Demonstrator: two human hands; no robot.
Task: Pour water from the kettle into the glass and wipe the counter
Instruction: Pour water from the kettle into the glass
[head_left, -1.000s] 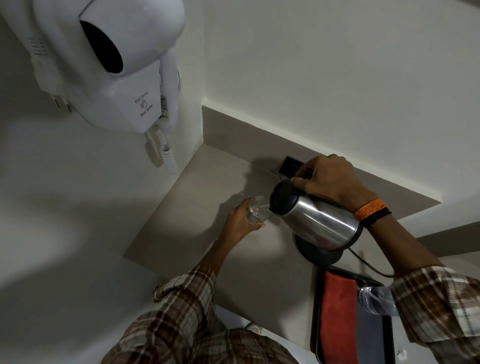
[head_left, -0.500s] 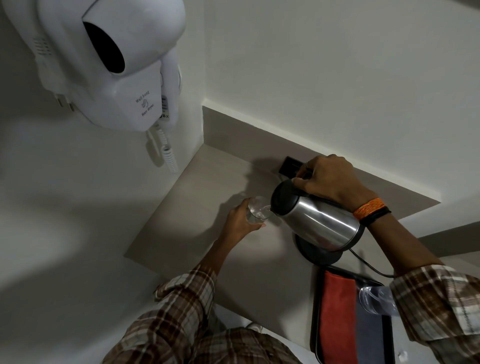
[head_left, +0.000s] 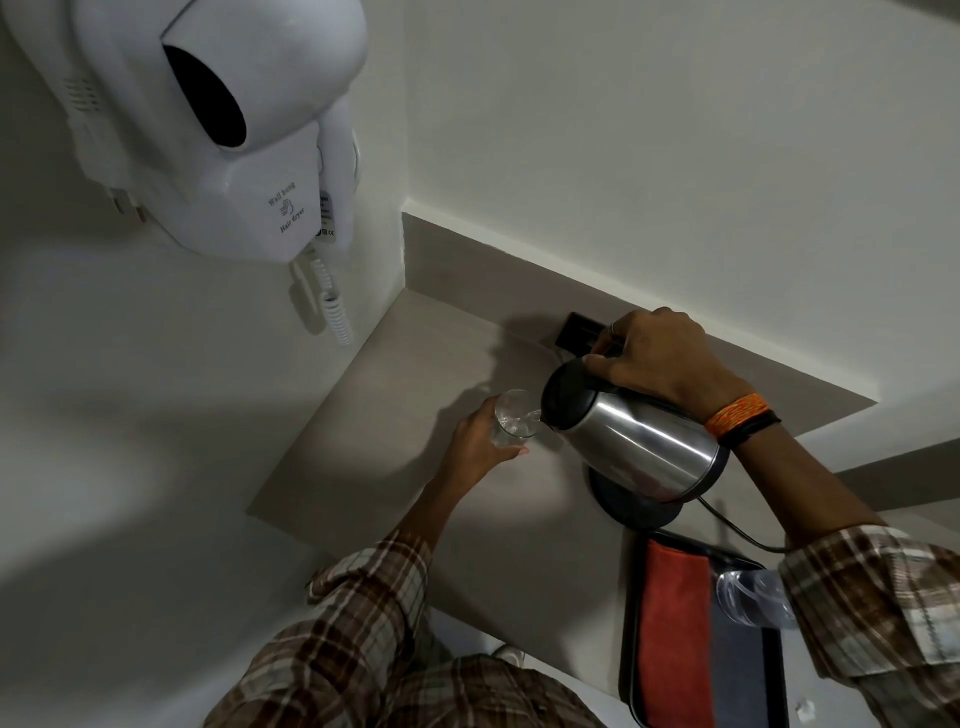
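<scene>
A steel kettle (head_left: 631, 441) with a black lid is tipped to the left, and my right hand (head_left: 654, 358) grips its handle from above. Its spout rests over the rim of a clear glass (head_left: 511, 418), and a thin stream of water runs into it. My left hand (head_left: 480, 441) is wrapped round the glass from the left and holds it on the beige counter (head_left: 415, 395). The kettle's black base (head_left: 636, 506) stands just below the tilted body.
A black tray (head_left: 631, 649) at the front right carries a red cloth (head_left: 675, 634), a grey cloth and a second clear glass (head_left: 748, 597). A white wall-hung hair dryer (head_left: 223, 119) hangs at the upper left. A black socket (head_left: 579, 330) sits against the back wall.
Hands, kettle and glass have kept nearly the same pose; pouring continues. Only the camera view has shifted slightly.
</scene>
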